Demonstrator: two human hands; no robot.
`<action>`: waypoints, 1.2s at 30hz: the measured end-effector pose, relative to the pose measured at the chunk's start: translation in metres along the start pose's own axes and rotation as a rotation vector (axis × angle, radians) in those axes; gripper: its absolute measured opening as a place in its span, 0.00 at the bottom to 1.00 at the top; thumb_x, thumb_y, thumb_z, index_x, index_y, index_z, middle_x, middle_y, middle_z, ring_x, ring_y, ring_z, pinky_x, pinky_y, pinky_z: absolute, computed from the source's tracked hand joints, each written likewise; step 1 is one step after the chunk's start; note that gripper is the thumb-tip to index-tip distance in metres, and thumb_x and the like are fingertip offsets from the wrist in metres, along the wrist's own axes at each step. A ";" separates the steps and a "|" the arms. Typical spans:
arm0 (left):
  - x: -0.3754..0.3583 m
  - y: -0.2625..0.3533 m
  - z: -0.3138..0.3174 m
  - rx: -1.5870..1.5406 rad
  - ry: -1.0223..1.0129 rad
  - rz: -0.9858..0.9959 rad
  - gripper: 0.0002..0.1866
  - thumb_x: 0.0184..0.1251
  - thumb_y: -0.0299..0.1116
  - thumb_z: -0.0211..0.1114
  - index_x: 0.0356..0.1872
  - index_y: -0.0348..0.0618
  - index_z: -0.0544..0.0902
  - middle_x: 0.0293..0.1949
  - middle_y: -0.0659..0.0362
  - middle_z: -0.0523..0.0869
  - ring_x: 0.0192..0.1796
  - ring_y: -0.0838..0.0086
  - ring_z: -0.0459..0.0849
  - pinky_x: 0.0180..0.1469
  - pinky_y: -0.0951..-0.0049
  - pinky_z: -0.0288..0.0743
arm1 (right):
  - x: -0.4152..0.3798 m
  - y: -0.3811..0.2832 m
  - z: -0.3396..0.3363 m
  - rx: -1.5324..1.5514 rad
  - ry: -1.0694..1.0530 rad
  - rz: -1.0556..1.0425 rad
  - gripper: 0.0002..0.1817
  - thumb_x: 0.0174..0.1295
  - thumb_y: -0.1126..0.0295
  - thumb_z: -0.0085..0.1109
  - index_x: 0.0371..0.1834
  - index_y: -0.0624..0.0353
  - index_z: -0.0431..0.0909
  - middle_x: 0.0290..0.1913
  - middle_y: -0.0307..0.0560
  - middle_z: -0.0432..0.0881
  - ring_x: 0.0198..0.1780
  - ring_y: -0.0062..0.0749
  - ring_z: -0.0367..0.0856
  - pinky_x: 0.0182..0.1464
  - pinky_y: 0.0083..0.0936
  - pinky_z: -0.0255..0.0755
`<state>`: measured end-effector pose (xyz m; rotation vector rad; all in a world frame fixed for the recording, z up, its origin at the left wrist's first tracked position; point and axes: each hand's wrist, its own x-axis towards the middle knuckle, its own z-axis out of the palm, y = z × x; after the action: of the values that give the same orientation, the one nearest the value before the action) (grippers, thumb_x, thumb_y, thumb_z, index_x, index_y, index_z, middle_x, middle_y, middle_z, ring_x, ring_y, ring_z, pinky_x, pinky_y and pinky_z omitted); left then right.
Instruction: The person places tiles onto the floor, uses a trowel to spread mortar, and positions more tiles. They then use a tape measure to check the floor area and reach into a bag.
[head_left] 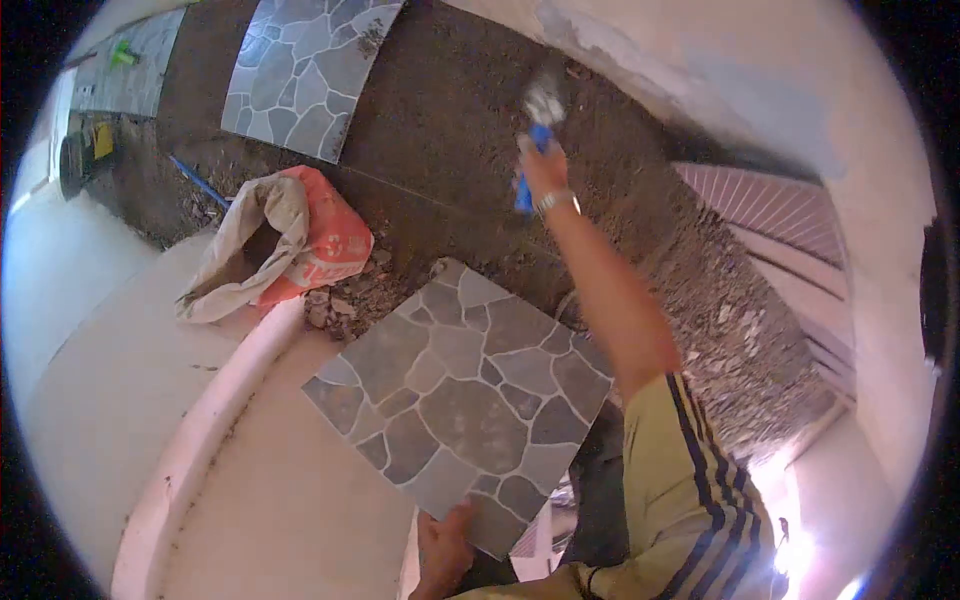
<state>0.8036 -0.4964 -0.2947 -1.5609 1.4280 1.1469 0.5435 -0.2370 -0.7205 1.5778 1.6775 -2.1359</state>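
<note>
My right hand reaches out over the dark soil, closed round the blue handle of a trowel. The trowel's pale metal blade is smeared by motion and points toward the wall. At the bottom, my left hand grips the lower edge of a square tile with a grey stone pattern and pale joints. Its thumb lies on the patterned face; the fingers behind are hidden. The tile is held close to my body, its far corner over the soil and rubble.
An open red and beige sack stands left of the tile. Another stone-pattern tile lies on the soil farther off. A wall runs along the right, with rubble near it. A curved pale kerb is at left.
</note>
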 end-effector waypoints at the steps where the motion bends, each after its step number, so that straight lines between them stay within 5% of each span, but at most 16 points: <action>1: 0.000 0.002 -0.002 0.132 -0.054 0.108 0.19 0.64 0.33 0.62 0.53 0.39 0.72 0.41 0.58 0.81 0.42 0.72 0.80 0.45 0.68 0.74 | -0.021 -0.007 -0.015 0.033 -0.004 0.094 0.12 0.60 0.60 0.61 0.33 0.55 0.70 0.19 0.37 0.70 0.18 0.26 0.71 0.19 0.29 0.70; 4: -0.001 0.018 -0.003 0.233 -0.125 0.218 0.19 0.63 0.34 0.63 0.53 0.38 0.71 0.40 0.58 0.81 0.42 0.72 0.80 0.44 0.68 0.75 | -0.036 -0.006 -0.023 0.213 -0.028 0.285 0.13 0.58 0.59 0.60 0.29 0.54 0.69 0.20 0.38 0.70 0.19 0.28 0.71 0.20 0.32 0.70; 6: -0.003 0.038 0.004 -0.087 -0.077 -0.010 0.20 0.62 0.34 0.63 0.53 0.39 0.71 0.41 0.58 0.81 0.41 0.72 0.80 0.43 0.68 0.75 | -0.030 -0.002 0.001 0.312 -0.042 0.334 0.13 0.57 0.58 0.59 0.27 0.53 0.69 0.20 0.39 0.70 0.19 0.30 0.71 0.21 0.35 0.71; 9: 0.008 0.025 -0.028 0.388 -0.006 0.116 0.29 0.65 0.43 0.66 0.59 0.34 0.71 0.56 0.48 0.77 0.55 0.57 0.76 0.56 0.59 0.70 | 0.000 0.011 0.078 0.406 -0.026 0.314 0.15 0.55 0.56 0.59 0.26 0.54 0.69 0.18 0.40 0.70 0.17 0.33 0.71 0.20 0.36 0.70; 12: 0.007 0.036 -0.025 -0.007 -0.050 0.082 0.23 0.67 0.34 0.60 0.60 0.40 0.67 0.47 0.56 0.80 0.46 0.68 0.80 0.48 0.66 0.74 | 0.019 -0.005 0.166 0.497 0.067 0.310 0.17 0.56 0.54 0.60 0.27 0.55 0.69 0.17 0.42 0.71 0.15 0.34 0.71 0.17 0.35 0.69; 15: 0.016 0.050 -0.017 -0.223 0.054 0.005 0.27 0.53 0.29 0.69 0.56 0.38 0.72 0.43 0.53 0.82 0.41 0.62 0.84 0.45 0.57 0.80 | 0.034 -0.012 0.226 0.415 -0.035 0.207 0.17 0.55 0.55 0.59 0.25 0.58 0.70 0.18 0.46 0.73 0.15 0.37 0.73 0.18 0.37 0.71; 19: 0.016 0.068 -0.020 -0.264 0.069 -0.075 0.28 0.53 0.27 0.68 0.57 0.38 0.71 0.43 0.53 0.82 0.42 0.61 0.84 0.45 0.57 0.81 | 0.030 -0.041 0.254 0.168 -0.214 0.170 0.18 0.55 0.56 0.59 0.23 0.61 0.70 0.18 0.49 0.76 0.16 0.39 0.76 0.21 0.37 0.73; 24: 0.008 0.083 -0.014 -0.216 0.280 -0.188 0.25 0.55 0.30 0.69 0.55 0.38 0.71 0.44 0.52 0.82 0.42 0.60 0.83 0.44 0.56 0.81 | 0.030 -0.045 0.240 -0.263 -0.210 -0.052 0.22 0.54 0.52 0.58 0.27 0.65 0.72 0.23 0.54 0.80 0.21 0.42 0.81 0.30 0.39 0.77; 27: 0.003 0.090 -0.006 -0.263 0.150 -0.049 0.25 0.57 0.31 0.68 0.55 0.40 0.70 0.45 0.51 0.80 0.42 0.60 0.83 0.43 0.56 0.81 | 0.036 -0.029 0.215 -0.575 -0.265 -0.162 0.26 0.55 0.50 0.57 0.39 0.68 0.74 0.28 0.56 0.83 0.24 0.45 0.84 0.40 0.41 0.79; 30: -0.003 0.076 -0.021 -0.143 0.045 -0.118 0.34 0.62 0.36 0.65 0.67 0.41 0.63 0.60 0.53 0.73 0.58 0.62 0.74 0.59 0.60 0.71 | 0.019 -0.023 0.198 -0.672 -0.306 -0.118 0.20 0.57 0.56 0.60 0.36 0.65 0.72 0.26 0.53 0.82 0.23 0.39 0.84 0.30 0.37 0.79; 32: 0.008 0.047 -0.030 -0.182 0.088 -0.127 0.24 0.61 0.34 0.64 0.58 0.41 0.68 0.47 0.56 0.77 0.47 0.68 0.78 0.47 0.66 0.75 | 0.009 -0.032 0.165 -0.625 -0.240 -0.040 0.21 0.57 0.57 0.61 0.39 0.66 0.71 0.25 0.52 0.82 0.23 0.41 0.84 0.33 0.36 0.80; 35: 0.009 0.032 -0.028 -0.194 0.076 -0.103 0.21 0.60 0.32 0.64 0.53 0.41 0.71 0.41 0.58 0.78 0.41 0.71 0.80 0.40 0.68 0.77 | 0.023 0.000 0.090 -0.959 0.071 -0.322 0.20 0.63 0.55 0.51 0.45 0.63 0.73 0.32 0.55 0.83 0.30 0.41 0.85 0.40 0.40 0.78; 36: 0.008 0.031 -0.023 -0.207 0.062 -0.085 0.21 0.60 0.32 0.64 0.53 0.42 0.71 0.40 0.58 0.78 0.40 0.70 0.80 0.39 0.68 0.77 | 0.013 -0.001 0.061 -0.667 0.028 -0.104 0.23 0.60 0.54 0.54 0.45 0.64 0.73 0.36 0.56 0.83 0.35 0.44 0.85 0.40 0.41 0.78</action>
<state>0.7758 -0.5246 -0.2919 -1.7963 1.3022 1.2369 0.4953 -0.2740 -0.7333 1.3304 2.1940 -1.3422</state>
